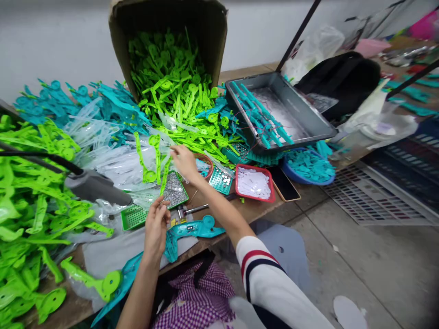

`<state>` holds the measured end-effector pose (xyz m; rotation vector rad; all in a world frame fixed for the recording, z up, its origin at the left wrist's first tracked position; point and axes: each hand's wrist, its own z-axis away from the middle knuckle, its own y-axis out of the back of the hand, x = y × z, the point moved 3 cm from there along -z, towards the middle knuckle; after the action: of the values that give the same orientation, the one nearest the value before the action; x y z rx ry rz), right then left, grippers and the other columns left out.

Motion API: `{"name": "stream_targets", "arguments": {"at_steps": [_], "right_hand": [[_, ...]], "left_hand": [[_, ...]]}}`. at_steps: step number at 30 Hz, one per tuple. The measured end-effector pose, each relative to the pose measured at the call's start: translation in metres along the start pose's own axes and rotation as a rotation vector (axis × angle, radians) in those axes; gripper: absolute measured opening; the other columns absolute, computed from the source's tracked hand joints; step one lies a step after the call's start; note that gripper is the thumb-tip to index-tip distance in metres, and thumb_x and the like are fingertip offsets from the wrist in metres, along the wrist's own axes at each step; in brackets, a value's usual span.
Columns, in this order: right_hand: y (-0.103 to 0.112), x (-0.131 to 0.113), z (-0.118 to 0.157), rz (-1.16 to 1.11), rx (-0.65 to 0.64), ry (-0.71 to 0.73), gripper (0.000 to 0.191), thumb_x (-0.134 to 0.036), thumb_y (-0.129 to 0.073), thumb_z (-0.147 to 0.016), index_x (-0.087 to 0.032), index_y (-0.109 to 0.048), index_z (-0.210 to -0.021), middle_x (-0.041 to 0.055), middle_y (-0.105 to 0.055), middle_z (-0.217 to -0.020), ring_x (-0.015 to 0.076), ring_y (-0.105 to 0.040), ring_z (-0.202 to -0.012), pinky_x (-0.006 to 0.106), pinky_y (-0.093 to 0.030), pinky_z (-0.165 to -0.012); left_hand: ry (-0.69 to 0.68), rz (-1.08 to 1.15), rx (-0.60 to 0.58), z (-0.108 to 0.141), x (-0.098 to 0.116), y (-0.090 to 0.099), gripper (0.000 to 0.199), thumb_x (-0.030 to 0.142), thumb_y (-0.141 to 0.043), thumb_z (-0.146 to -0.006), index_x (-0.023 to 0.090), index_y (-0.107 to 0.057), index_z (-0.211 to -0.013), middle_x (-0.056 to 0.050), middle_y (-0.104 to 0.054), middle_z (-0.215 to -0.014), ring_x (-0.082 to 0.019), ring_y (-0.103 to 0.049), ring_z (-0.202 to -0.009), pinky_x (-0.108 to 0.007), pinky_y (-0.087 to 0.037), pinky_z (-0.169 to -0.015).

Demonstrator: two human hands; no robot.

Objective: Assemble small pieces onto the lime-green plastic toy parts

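Left hand (157,224), fingers curled, was beside green perforated plastic basket (129,221); right reached beyond it, near slim lime-green plastic part (165,178); both grips unclear.

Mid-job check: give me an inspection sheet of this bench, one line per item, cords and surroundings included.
Surface: brown bench, bare patches near its front edge.
Job's things: green parts heaped at left; teal part at the front edge; clear plastic strips in the middle.
Clutter: phone beside the red tray; grey bin behind.
Hands: left hand near the teal part, right hand by the plastic strips; grip unclear on both.
Cables: black cord at the grey tool; thin wires in the grey bin.
Surroundings: pale wall, tiled floor, black bag.
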<state>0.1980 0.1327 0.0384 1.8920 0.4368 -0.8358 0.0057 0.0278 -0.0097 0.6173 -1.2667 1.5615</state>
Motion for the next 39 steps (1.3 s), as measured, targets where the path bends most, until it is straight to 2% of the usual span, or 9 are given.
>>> {"name": "stream_targets", "arguments": {"at_steps": [6, 12, 16, 18, 21, 24, 27, 31, 39], "right_hand": [[0.064, 0.080, -0.001, 0.420, 0.049, -0.307, 0.034, -0.025, -0.040, -0.096, -0.016, -0.068, -0.112, 0.0124, -0.066, -0.117, 0.0246, -0.059, -0.108, 0.036, -0.043, -0.091], [0.044, 0.088, -0.018, 0.680, -0.207, -0.276, 0.028, -0.027, -0.054, -0.090, -0.010, -0.071, -0.105, 0.0195, -0.059, -0.126, 0.0306, -0.048, -0.123, 0.045, -0.034, -0.102], [0.054, 0.092, -0.032, 0.558, -0.153, -0.250, 0.028, -0.032, -0.053, -0.091, -0.015, -0.071, -0.106, 0.0163, -0.060, -0.122, 0.0301, -0.049, -0.118, 0.045, -0.039, -0.094], [0.063, 0.084, -0.030, 0.505, -0.040, -0.146, 0.032, -0.033, -0.048, -0.095, -0.015, -0.070, -0.109, 0.0155, -0.061, -0.116, 0.0286, -0.052, -0.111, 0.043, -0.041, -0.090], [0.062, 0.056, 0.002, 0.491, 0.073, 0.207, 0.033, -0.028, -0.041, -0.098, -0.014, -0.066, -0.114, 0.0125, -0.064, -0.102, 0.0231, -0.056, -0.097, 0.037, -0.042, -0.084], [0.041, 0.025, 0.061, 0.545, 0.003, 0.637, 0.029, -0.022, -0.039, -0.099, -0.017, -0.064, -0.112, 0.0057, -0.062, -0.082, 0.0180, -0.054, -0.079, 0.032, -0.040, -0.073], [0.025, 0.006, 0.113, 0.552, -0.041, 0.878, 0.024, -0.017, -0.040, -0.099, -0.015, -0.060, -0.112, 0.0035, -0.059, -0.076, 0.0156, -0.051, -0.074, 0.030, -0.037, -0.066], [0.019, -0.009, 0.140, 0.533, -0.058, 0.988, 0.023, -0.013, -0.038, -0.099, -0.014, -0.059, -0.109, 0.0038, -0.059, -0.078, 0.0145, -0.052, -0.074, 0.030, -0.037, -0.064], [0.016, -0.017, 0.144, 0.531, -0.144, 1.010, 0.028, -0.013, -0.033, -0.100, -0.015, -0.059, -0.110, 0.0041, -0.060, -0.080, 0.0148, -0.054, -0.073, 0.031, -0.039, -0.064]], "left_hand": [[0.050, -0.063, -0.038, 0.003, -0.012, 0.002, 0.040, 0.031, -0.077, -0.067, 0.019, -0.067, -0.104, -0.001, -0.067, -0.088, -0.005, -0.049, -0.056, -0.018, -0.037, -0.050], [0.070, -0.107, -0.060, 0.005, -0.012, -0.004, 0.041, 0.033, -0.078, -0.066, 0.019, -0.066, -0.102, -0.001, -0.066, -0.086, -0.006, -0.050, -0.057, -0.019, -0.039, -0.052], [0.067, -0.128, -0.052, 0.009, -0.011, 0.003, 0.041, 0.035, -0.079, -0.065, 0.018, -0.067, -0.101, -0.001, -0.065, -0.083, -0.006, -0.050, -0.057, -0.019, -0.039, -0.052], [0.072, -0.129, -0.047, 0.010, -0.012, 0.004, 0.042, 0.036, -0.080, -0.064, 0.018, -0.067, -0.099, 0.000, -0.065, -0.081, -0.006, -0.049, -0.056, -0.019, -0.039, -0.052], [0.072, -0.105, -0.065, 0.011, -0.013, 0.000, 0.042, 0.038, -0.080, -0.066, 0.018, -0.067, -0.100, -0.001, -0.066, -0.083, -0.006, -0.050, -0.056, -0.019, -0.039, -0.052], [0.064, -0.035, -0.105, 0.014, -0.011, -0.005, 0.044, 0.045, -0.078, -0.071, 0.019, -0.065, -0.104, -0.002, -0.068, -0.086, -0.006, -0.052, -0.058, -0.019, -0.040, -0.053], [0.046, 0.018, -0.114, 0.017, -0.010, -0.006, 0.052, 0.049, -0.080, -0.069, 0.021, -0.063, -0.109, -0.002, -0.069, -0.087, -0.006, -0.053, -0.057, -0.019, -0.041, -0.053], [0.050, 0.014, -0.086, 0.019, -0.014, -0.002, 0.057, 0.048, -0.084, -0.064, 0.019, -0.064, -0.109, 0.000, -0.069, -0.080, -0.006, -0.051, -0.054, -0.019, -0.040, -0.051], [0.024, 0.078, -0.030, 0.020, -0.020, 0.003, 0.046, 0.045, -0.085, -0.062, 0.016, -0.065, -0.092, 0.002, -0.067, -0.073, -0.005, -0.051, -0.052, -0.018, -0.039, -0.050]]}}
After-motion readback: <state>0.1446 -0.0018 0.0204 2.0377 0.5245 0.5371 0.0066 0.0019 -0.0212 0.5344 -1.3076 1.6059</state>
